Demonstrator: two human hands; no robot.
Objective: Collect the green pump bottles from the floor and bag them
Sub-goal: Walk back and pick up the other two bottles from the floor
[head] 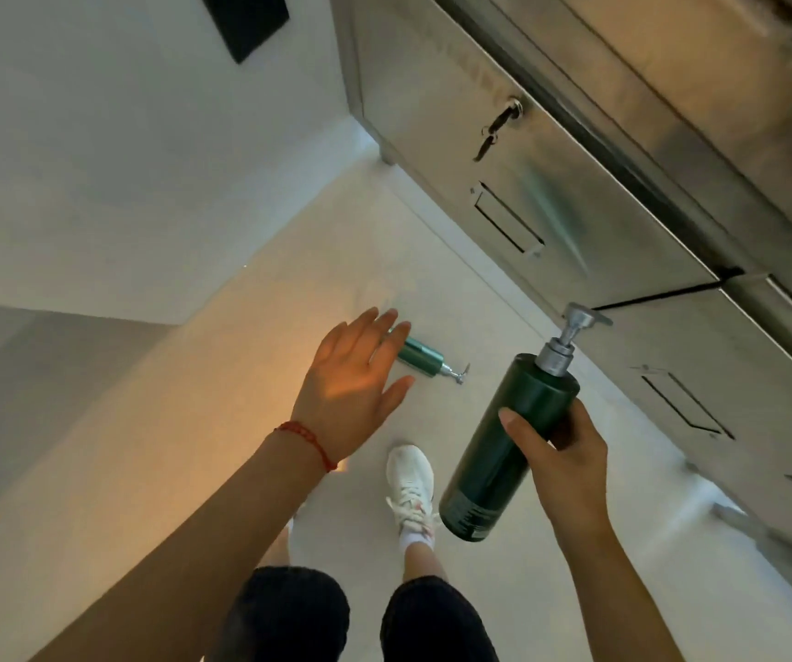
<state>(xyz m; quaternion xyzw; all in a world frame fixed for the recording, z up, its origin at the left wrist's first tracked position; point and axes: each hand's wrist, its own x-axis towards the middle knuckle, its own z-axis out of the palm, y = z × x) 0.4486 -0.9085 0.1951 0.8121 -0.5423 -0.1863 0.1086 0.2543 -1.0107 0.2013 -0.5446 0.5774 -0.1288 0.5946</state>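
A dark green pump bottle with a silver pump head is upright and slightly tilted in my right hand, which grips its lower half. A second green pump bottle lies on its side on the pale floor, pump pointing right. My left hand hovers above its base end with fingers spread, holding nothing and hiding part of that bottle. No bag is in view.
Stainless steel cabinets with a keyed lock run along the right. A white wall stands to the left, meeting the floor in a corner ahead. My white sneaker is planted just below the lying bottle.
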